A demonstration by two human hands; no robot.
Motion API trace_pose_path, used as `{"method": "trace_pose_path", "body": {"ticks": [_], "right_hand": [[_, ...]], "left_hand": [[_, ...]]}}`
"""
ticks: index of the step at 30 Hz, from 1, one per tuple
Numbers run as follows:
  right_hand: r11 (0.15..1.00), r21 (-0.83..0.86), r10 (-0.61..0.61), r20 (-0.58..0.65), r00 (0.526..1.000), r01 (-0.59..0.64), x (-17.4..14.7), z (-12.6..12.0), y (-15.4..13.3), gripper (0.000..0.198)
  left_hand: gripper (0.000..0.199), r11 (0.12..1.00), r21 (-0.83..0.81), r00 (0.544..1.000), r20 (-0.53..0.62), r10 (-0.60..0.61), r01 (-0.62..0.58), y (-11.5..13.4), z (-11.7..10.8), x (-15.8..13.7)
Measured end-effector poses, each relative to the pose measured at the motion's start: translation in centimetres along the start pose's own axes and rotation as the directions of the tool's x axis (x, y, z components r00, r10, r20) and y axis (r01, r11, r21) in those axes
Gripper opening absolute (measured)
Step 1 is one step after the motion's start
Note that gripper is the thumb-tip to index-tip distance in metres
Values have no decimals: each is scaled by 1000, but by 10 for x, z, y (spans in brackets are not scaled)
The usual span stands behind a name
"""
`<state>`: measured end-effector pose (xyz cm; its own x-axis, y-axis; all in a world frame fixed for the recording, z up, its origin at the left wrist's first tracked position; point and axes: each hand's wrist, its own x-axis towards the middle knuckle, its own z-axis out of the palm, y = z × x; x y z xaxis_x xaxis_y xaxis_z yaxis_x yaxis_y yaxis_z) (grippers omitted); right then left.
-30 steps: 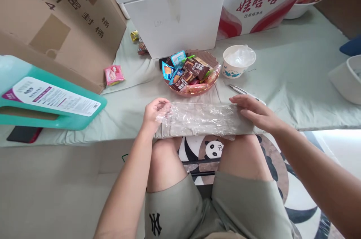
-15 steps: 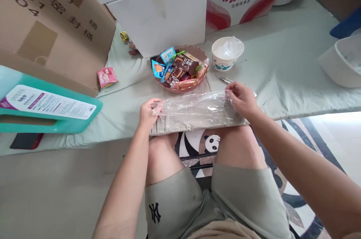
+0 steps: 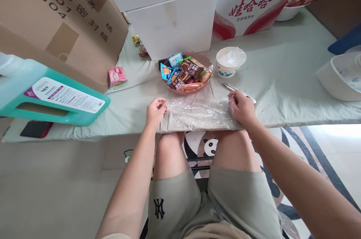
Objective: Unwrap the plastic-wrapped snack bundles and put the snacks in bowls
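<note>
The fingers of the left hand [image 3: 155,111] pinch the left end of a crumpled sheet of clear plastic film [image 3: 199,113]; the right hand [image 3: 241,108] pinches its right end. The film lies at the table's near edge, just in front of the amber glass bowl of wrapped snacks [image 3: 187,75]. A white paper cup [image 3: 230,61] stands right of the bowl.
</note>
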<state>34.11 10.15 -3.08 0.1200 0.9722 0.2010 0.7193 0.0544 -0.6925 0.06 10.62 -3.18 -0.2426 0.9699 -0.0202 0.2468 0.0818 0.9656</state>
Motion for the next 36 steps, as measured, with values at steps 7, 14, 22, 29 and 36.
{"method": "trace_pose_path", "body": {"ticks": [7,14,22,29,36], "right_hand": [[997,-51,-60,4,998,60,1,2,2,15],[997,-59,-47,8,999,47,2,2,4,15],[998,-49,-33,-19,999,32,2,3,4,13],[997,-70,-37,-20,999,36,2,4,2,17],[1000,-14,26,-33,999,-27,3,4,2,21]], "left_hand": [[46,999,-25,999,-49,18,-19,3,1,-5],[34,998,24,999,-7,51,-50,2,-2,-2],[39,991,111,993,103,60,-71,3,0,-4],[25,997,36,997,22,72,-73,3,1,-1],[21,999,5,999,10,-52,52,25,-2,-25]]}}
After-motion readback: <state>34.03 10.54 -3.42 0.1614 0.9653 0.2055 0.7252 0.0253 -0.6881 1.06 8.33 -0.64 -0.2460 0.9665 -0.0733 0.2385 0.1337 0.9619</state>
